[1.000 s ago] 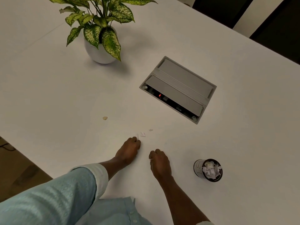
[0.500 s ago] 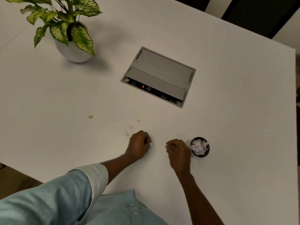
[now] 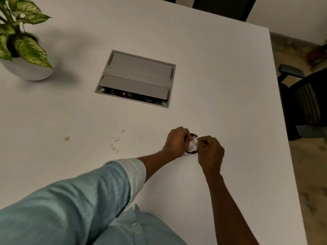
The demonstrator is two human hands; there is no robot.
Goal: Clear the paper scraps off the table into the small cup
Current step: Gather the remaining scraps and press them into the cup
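Step now: Both hands are at the small cup (image 3: pixel 192 149). It looks like the person is dropping or pushing paper bits into it.

Left hand (image 3: pixel 177 141): It is curled up at the left side of the cup, touching the white paper on top. It is closed like a loose fist. If there is a bit of paper inside it, that cannot be seen.

Right hand (image 3: pixel 210 150): It is at the right side of the cup, with its fingers bent and pinched near the paper. Whether it has a bit of paper cannot be told.

Small cup: It is a dark cup on the worktop (image 3: pixel 221 85), mostly hidden between the two hands. It is stuffed with crumpled white paper (image 3: pixel 192 144) that sticks up over the rim.

Scraps left: Three small white scraps (image 3: pixel 114 147) lie together on the worktop, well to the left of the cup. One tan scrap (image 3: pixel 66 138) lies further left, alone.

How far along: Most of the job looks done, but not all.

Next move: A hand needs to let go, reach left and pinch up the tiny flat scraps. They are thin, so fingertips must be careful.

Watch out: The cup is very full, so bits may fall back out.
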